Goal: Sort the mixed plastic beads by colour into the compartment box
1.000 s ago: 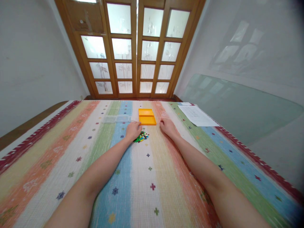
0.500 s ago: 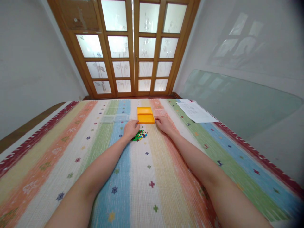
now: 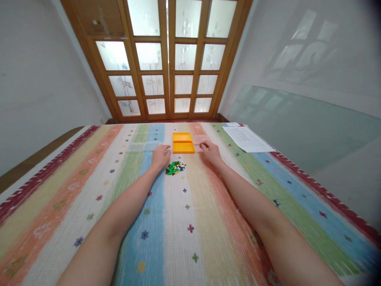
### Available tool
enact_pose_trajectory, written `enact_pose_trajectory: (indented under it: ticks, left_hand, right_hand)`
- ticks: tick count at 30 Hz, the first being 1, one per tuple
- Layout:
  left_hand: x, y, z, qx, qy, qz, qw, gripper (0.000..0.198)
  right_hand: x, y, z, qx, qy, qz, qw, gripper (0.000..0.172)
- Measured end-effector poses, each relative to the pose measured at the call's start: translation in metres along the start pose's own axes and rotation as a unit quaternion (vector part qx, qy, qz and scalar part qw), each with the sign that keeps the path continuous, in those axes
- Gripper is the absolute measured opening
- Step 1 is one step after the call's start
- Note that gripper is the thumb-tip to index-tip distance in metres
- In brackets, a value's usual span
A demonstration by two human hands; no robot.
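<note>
A yellow two-part tray (image 3: 183, 147) lies on the striped cloth ahead of me, between my hands and apart from both. My left hand (image 3: 161, 156) rests just left of it, fingers bent and slightly apart, with nothing visible in them. It is beside the clear plastic containers (image 3: 135, 147). To the right of the tray, my right hand (image 3: 210, 151) has its fingers curled together over a clear plastic box (image 3: 197, 140); whether it grips the box is hidden. Nearer to me is a pile of small green, blue, white, yellow and brown building bricks (image 3: 175, 168).
Printed white paper sheets (image 3: 248, 139) lie at the far right of the table. The striped tablecloth (image 3: 178, 238) covers the table. Beyond its far edge are wooden glass-paned doors (image 3: 169, 79), and a glass panel (image 3: 285, 119) leans at the right wall.
Both hands have moved off the yellow tray's near corners. The left drew away to the left, uncovering more of the brick pile; the right shifted right and a little farther, over the clear box.
</note>
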State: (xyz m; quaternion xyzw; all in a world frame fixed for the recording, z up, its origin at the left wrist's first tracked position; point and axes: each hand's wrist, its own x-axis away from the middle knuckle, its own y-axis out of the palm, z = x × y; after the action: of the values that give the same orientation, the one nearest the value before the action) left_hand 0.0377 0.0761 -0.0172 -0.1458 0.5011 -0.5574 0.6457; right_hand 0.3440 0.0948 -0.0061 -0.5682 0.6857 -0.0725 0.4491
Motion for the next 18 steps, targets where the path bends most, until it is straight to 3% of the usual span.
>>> enact_pose_trajectory:
  ticks: [4, 10, 18]
  left_hand:
    - [-0.01, -0.015, -0.018, -0.076, -0.024, 0.019, 0.997, 0.037]
    - [-0.014, -0.015, -0.036, -0.156, -0.048, -0.033, 0.986, 0.058]
    - [-0.03, -0.019, -0.049, -0.149, 0.009, -0.08, 0.986, 0.062]
  right_hand:
    - [0.005, 0.009, -0.005, 0.008, -0.013, -0.036, 0.999, 0.028]
    - [0.009, 0.016, -0.017, 0.04, -0.063, -0.049, 0.996, 0.025]
    - [0.013, 0.017, -0.021, 0.055, -0.082, -0.069, 0.993, 0.025]
